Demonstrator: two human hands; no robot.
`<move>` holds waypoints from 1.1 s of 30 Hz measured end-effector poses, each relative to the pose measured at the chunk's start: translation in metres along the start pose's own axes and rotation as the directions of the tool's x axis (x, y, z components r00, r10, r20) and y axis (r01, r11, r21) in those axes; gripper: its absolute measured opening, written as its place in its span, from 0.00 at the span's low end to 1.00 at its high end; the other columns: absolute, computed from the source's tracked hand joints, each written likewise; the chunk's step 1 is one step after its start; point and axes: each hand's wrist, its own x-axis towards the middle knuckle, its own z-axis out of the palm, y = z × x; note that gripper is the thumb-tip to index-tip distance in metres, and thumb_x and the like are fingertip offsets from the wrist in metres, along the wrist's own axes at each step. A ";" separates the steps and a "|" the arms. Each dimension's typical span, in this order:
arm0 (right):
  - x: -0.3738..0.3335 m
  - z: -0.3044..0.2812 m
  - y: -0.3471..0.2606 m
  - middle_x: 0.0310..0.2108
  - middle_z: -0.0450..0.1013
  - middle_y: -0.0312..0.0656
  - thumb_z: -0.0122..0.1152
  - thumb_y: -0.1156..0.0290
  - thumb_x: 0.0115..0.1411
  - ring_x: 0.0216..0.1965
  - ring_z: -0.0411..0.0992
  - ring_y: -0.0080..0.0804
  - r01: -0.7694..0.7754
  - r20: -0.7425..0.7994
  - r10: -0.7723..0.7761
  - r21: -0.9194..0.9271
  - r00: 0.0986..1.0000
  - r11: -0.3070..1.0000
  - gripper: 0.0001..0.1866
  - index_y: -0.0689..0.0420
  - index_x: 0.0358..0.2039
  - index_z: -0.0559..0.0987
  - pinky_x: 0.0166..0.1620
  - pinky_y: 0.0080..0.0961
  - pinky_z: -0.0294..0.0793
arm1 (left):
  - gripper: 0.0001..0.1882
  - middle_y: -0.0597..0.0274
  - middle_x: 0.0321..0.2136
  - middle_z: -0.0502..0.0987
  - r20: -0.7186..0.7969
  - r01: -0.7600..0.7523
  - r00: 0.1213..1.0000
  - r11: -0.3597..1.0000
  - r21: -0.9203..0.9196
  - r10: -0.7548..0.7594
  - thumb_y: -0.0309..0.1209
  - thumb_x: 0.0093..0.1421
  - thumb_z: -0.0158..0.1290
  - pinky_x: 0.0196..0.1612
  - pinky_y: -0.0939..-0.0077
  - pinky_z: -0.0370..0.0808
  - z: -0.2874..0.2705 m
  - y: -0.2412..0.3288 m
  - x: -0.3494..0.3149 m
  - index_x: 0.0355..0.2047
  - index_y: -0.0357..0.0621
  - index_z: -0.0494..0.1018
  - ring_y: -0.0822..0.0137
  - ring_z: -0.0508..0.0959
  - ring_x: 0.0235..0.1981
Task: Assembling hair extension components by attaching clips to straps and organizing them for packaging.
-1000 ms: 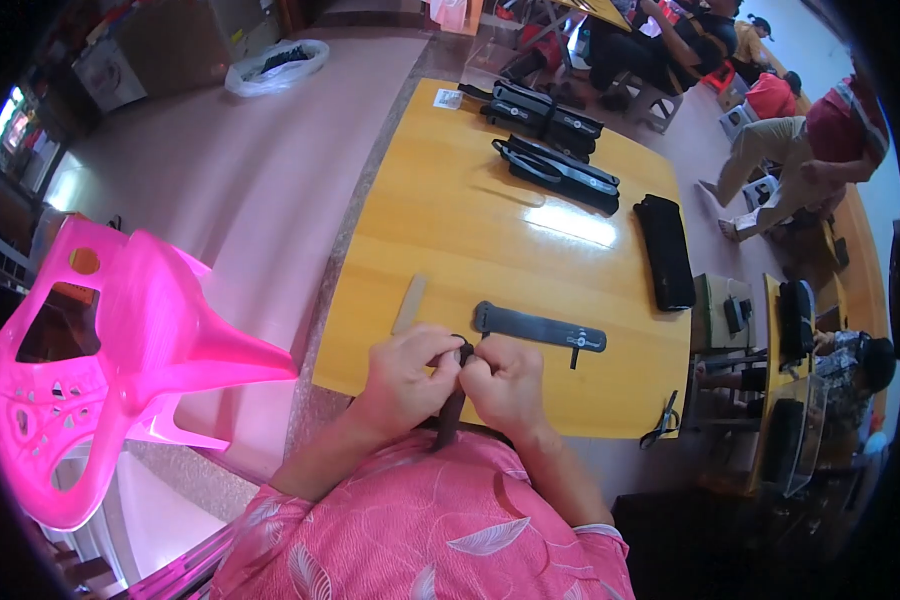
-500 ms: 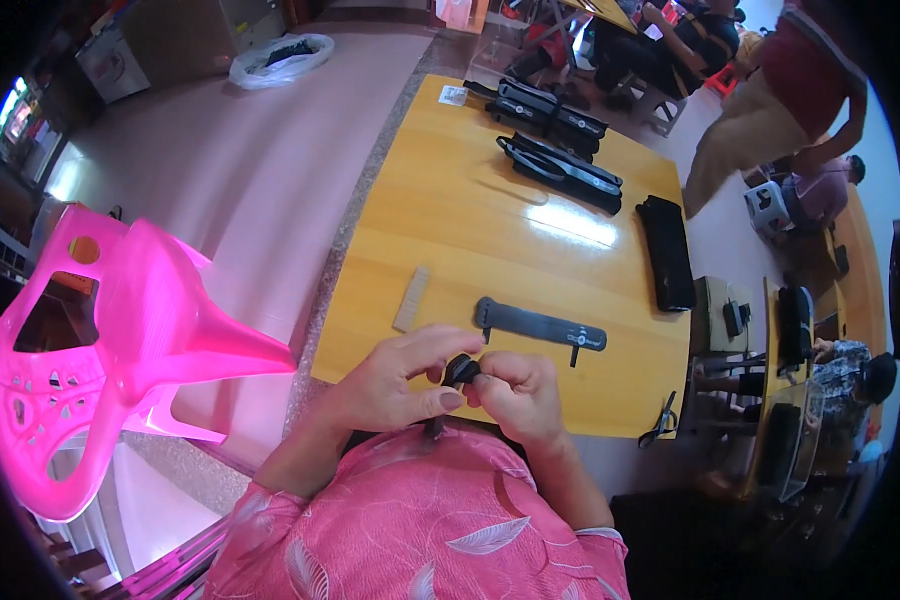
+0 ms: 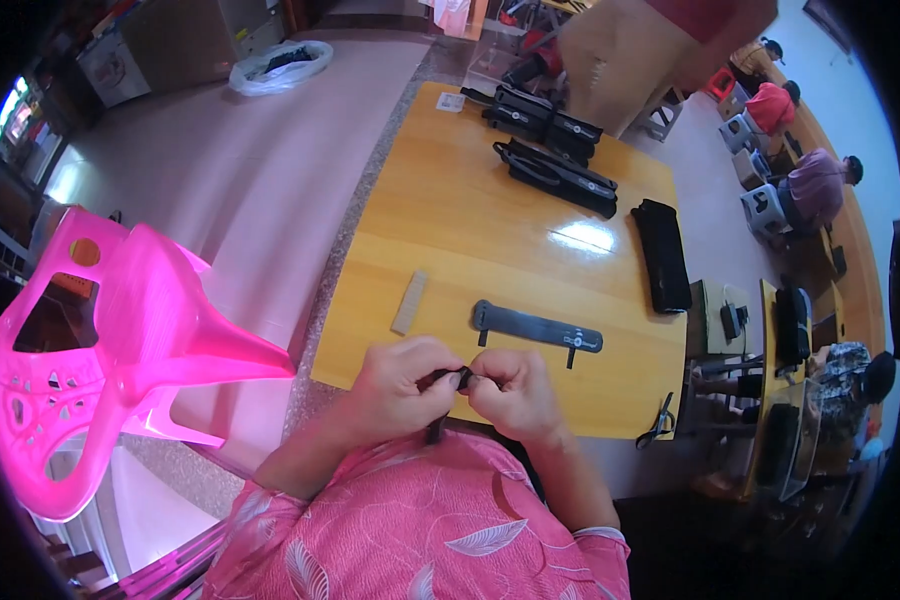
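Close to my body, at the table's front edge, both hands meet with closed fingers on a small black strap. My left hand pinches one side of it and my right hand pinches the other. The fingers hide most of it, and a short dark end shows below my left hand. Just beyond my hands lies a flat dark grey strip with a white print and two small black tabs. A beige ruler-like strip lies to its left.
Scissors lie at the table's right front corner. Black cases and a long black pouch are farther back on the table. A pink chair stands left. A person stands beyond the far edge; others sit at right.
My left hand's fingers have closed on the black strap and drawn in against my right hand. The standing person has moved left, to behind the table's far edge.
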 end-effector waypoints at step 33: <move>-0.007 -0.016 0.008 0.14 0.65 0.30 0.61 0.65 0.59 0.19 0.59 0.15 -0.153 0.309 0.044 0.338 0.950 0.929 0.17 0.65 0.19 0.74 0.20 0.20 0.58 | 0.06 0.57 0.29 0.69 0.151 -0.026 0.987 0.986 -0.164 0.051 0.15 0.52 0.48 0.34 0.74 0.69 0.004 0.005 0.003 0.30 0.36 0.69 0.63 0.71 0.30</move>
